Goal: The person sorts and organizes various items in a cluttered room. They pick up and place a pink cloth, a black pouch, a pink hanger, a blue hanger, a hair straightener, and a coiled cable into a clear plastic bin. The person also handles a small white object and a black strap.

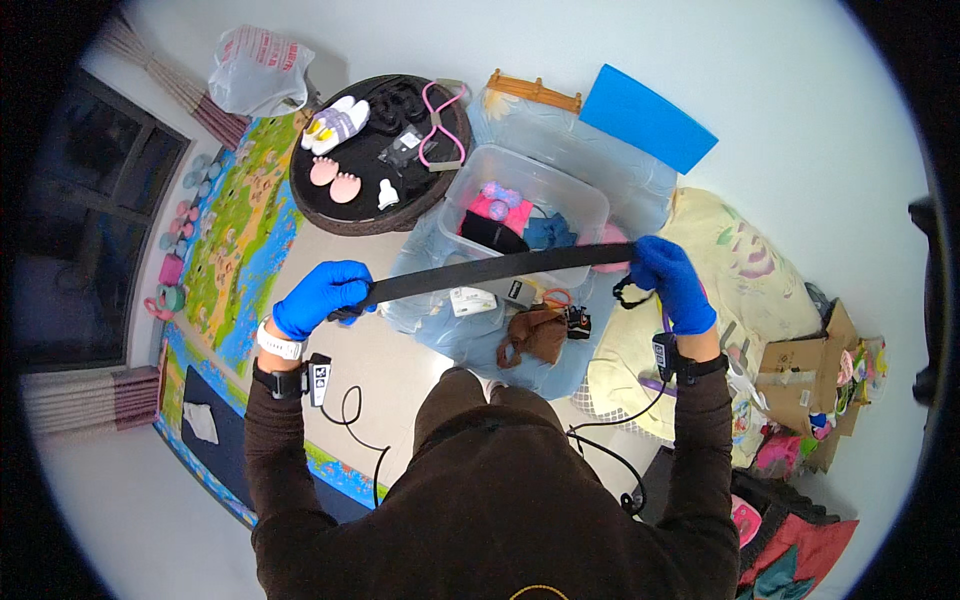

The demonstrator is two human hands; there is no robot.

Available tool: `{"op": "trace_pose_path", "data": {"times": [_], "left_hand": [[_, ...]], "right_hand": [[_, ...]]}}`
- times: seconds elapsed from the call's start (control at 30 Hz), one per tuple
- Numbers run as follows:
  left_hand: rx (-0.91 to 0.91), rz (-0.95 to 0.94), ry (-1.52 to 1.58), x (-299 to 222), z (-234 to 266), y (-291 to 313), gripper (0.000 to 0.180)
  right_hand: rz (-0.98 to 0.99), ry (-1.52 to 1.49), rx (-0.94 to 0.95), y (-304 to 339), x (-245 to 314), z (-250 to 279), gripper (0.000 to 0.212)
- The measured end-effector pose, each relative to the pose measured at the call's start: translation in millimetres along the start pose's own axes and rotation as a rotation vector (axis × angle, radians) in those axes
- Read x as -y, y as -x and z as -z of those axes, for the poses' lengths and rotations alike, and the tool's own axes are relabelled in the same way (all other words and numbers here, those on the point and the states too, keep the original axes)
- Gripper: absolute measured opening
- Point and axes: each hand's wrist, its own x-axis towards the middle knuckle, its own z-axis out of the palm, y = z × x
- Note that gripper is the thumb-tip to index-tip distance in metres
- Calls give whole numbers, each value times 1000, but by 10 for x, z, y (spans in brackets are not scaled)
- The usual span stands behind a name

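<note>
A flat black strap [500, 267] is stretched nearly level in front of me, its right side slightly higher. My left hand [322, 298], in a blue glove, closes around its left part, and some black material shows below those fingers. At the other side my right hand [676, 284], gloved too, grips the strap, with a thin black cord loop [630, 295] beside its fingers. Behind the strap stands a clear plastic bin [530, 162] holding pink, black and blue items. The strap hides part of the bin's near side.
Below the strap, a brown cloth item [540, 337] and small packages lie on a light-blue cover [425, 305]. Slippers and other small things sit on a round black table [350, 210] at far left. A cardboard box [800, 385] stands at right. Cables hang near both forearms.
</note>
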Motion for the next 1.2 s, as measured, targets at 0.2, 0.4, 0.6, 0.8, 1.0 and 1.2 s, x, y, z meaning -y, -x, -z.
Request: {"op": "trace_pose_path", "data": {"times": [0.2,0.4,0.6,0.8,1.0,1.2], "left_hand": [[-90,41,-165,40,-67,-39,16],[-154,-267,196,298,61,66,24],[-215,-500,1107,728,-70,223,28],[-307,-338,353,485,432,327,17],[-429,-280,-132,615,317,-222,13],[-115,-91,-1,1099,-494,-1166,21]], "right_hand": [[132,-106,-228,-27,-228,284,24],[89,-298,-350,37,-363,589,16],[17,-234,-437,-34,-522,810,21],[46,123,-552,67,-450,1019,35],[-197,-539,-247,-156,-630,699,32],[-232,-993,-187,-242,-685,-120,26]]}}
